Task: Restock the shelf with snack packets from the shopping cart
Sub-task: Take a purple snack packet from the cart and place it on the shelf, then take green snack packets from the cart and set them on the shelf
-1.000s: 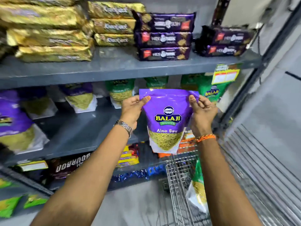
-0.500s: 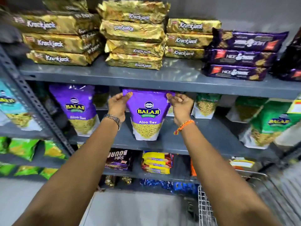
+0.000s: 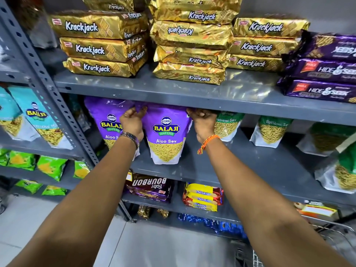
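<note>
grey metal shelving (image 3: 192,93) against a grey wall (image 3: 289,8), pale tiled floor (image 3: 158,245).

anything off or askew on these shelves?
Yes. In the middle Krackjack stack on the top shelf, the second pack lies upside down and the pile sits crooked. The Bourbon pack lower down is inverted too. No spills or tears visible.

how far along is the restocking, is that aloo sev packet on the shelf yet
Done: one purple Aloo Sev packet already stands on the middle shelf. In hand: the left hand and right hand grip the top corners of a second Aloo Sev packet, upright with its base on the shelf, not yet released. Left: the cart barely shows, so remaining stock is unclear.
</note>
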